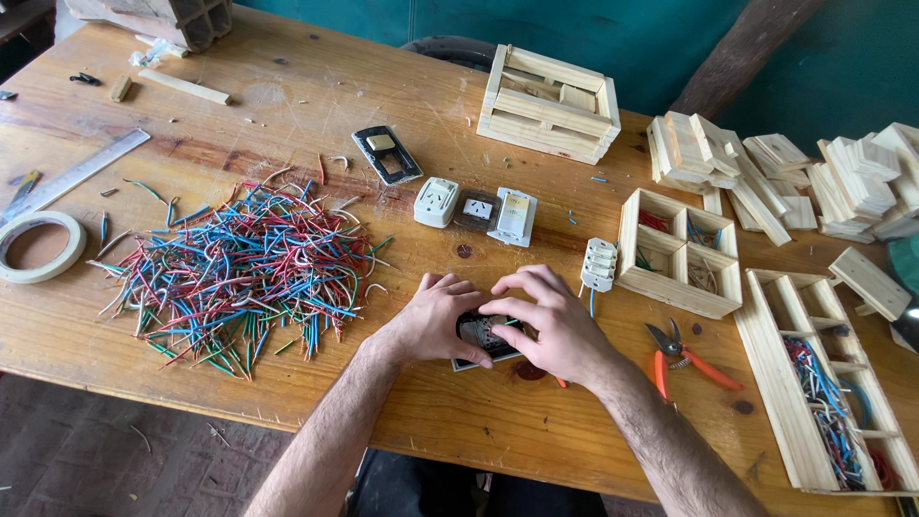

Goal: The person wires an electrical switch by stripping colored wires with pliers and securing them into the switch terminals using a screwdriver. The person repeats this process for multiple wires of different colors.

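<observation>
Workshop: wire offcuts [239,268], pliers [684,359], wooden workbench [287,105]

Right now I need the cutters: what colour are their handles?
Orange, on the cutters right of the right hand; head view.

A heap of coloured wire offcuts [239,268] lies left on the wooden table [287,105] — orange-handled cutters [684,359] right.

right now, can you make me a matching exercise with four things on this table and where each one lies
Things:
1. pile of cut wires
2. pliers
3. tape roll
4. dark switch module

Places:
A. far left edge of the table
B. between both hands
C. right of the hands, by the wooden trays
D. left of the hands, spread over the table

Pairs: 1-D, 2-C, 3-A, 4-B
</observation>
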